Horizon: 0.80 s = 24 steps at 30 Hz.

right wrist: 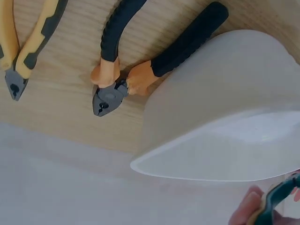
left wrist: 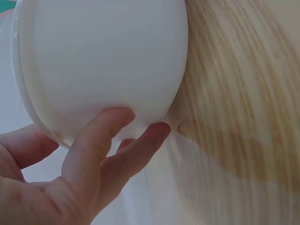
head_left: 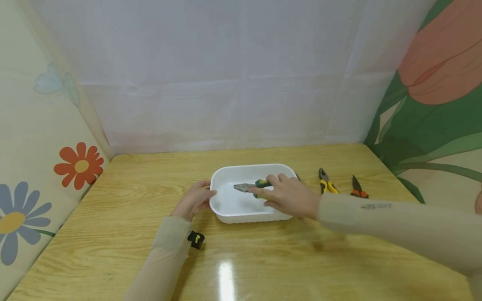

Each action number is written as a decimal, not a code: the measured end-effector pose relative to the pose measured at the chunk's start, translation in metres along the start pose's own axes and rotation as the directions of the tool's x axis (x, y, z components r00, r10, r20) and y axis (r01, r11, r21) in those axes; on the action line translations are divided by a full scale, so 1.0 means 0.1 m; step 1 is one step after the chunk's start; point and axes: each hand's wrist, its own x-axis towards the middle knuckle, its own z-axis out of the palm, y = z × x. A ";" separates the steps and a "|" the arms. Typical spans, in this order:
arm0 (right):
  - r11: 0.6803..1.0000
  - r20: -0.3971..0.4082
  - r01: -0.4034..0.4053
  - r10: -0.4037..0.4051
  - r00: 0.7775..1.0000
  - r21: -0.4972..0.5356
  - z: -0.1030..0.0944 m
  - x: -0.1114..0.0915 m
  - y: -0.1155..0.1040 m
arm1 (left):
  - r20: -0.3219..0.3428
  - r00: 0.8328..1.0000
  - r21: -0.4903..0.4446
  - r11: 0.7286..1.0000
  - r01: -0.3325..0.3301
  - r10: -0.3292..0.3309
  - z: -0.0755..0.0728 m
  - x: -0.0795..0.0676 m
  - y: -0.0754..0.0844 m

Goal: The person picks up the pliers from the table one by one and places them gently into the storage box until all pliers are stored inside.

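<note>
A white rectangular tub (head_left: 241,218) stands on the wooden table. My left hand (head_left: 193,200) holds its left end, the thumb over the rim and the fingers against the outside wall (left wrist: 108,61). My right hand (head_left: 291,195) grips green-handled pliers (head_left: 244,187) over the tub, their metal nose pointing left. In the right wrist view only part of the green handle (right wrist: 276,197) and some fingertips show past the tub's rim. Pliers with black and orange handles (right wrist: 136,77) lie right beside the tub.
Yellow-and-black pliers (head_left: 328,184) lie right of the tub, and a dark-nosed tool with orange on it (head_left: 359,188) lies farther right. A small black and yellow object (head_left: 196,239) is beside my left forearm. A pale cloth wall (head_left: 241,83) rises behind the table.
</note>
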 end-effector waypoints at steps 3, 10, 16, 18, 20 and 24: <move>1.000 0.017 0.022 -0.022 1.000 0.001 0.04 0.04 0.01 | -0.003 1.000 0.000 1.000 -0.001 0.001 0.00 0.00 0.00; 0.999 0.082 0.044 -0.044 0.996 0.005 0.02 0.17 -0.01 | -0.001 1.000 0.000 1.000 0.001 -0.001 0.00 -0.01 0.00; 0.994 0.136 0.107 -0.110 0.985 0.029 0.03 0.24 0.00 | -0.001 1.000 -0.005 1.000 -0.002 0.002 0.01 -0.02 0.01; 0.991 0.152 0.130 -0.134 0.979 0.035 0.04 0.27 0.00 | 0.000 1.000 -0.008 1.000 -0.003 0.003 0.01 -0.02 0.01; 0.988 0.173 0.152 -0.156 0.973 0.035 0.06 0.29 0.01 | -0.001 1.000 -0.009 1.000 -0.004 0.004 0.01 -0.02 0.01; 0.981 0.219 0.191 -0.192 0.957 0.026 0.09 0.34 0.03 | 0.000 1.000 -0.001 1.000 -0.004 0.004 0.00 -0.02 0.01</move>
